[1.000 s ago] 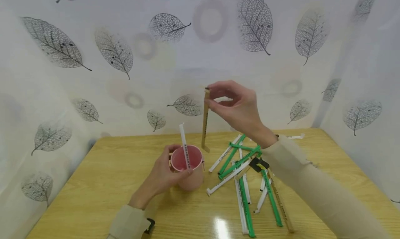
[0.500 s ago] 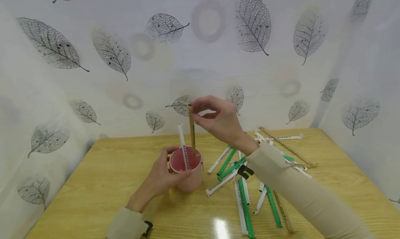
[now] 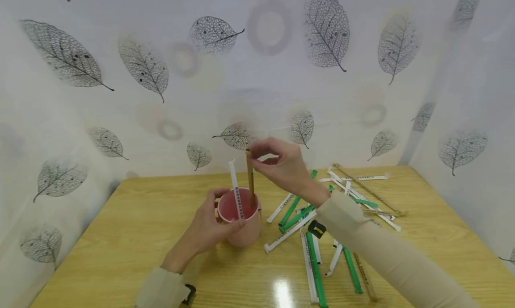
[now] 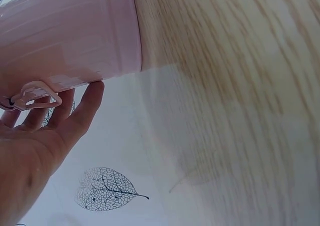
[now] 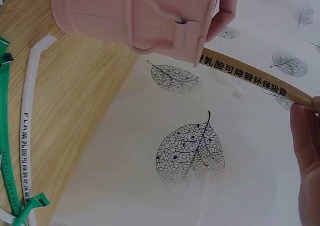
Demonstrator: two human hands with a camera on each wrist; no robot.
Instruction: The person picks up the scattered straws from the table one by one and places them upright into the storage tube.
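My left hand (image 3: 211,223) grips a pink cup (image 3: 246,234) standing on the table, its fingers round the far left side and the thumb over the near rim. In the left wrist view the fingers wrap the cup's wall (image 4: 70,31) beside a small wire handle (image 4: 42,94). A white paper-wrapped straw (image 3: 236,183) leans in the cup. Above it, my right hand (image 3: 281,165) pinches the top end of a brown-wrapped straw (image 3: 250,176), whose lower part is inside the cup. Printed characters run along that brown wrapper (image 5: 245,74) in the right wrist view.
On the table (image 3: 141,236), right of the cup, lie several wrapped straws: green (image 3: 315,272), white (image 3: 289,234) and brown (image 3: 366,276) ones, some crossing. More are heaped farther back under the right forearm (image 3: 386,245). A leaf-patterned cloth (image 3: 257,75) hangs behind the table.
My right hand has moved left and down, bringing the brown straw from beside the cup to over it, then lower inside. The left hand and cup have stayed in place.
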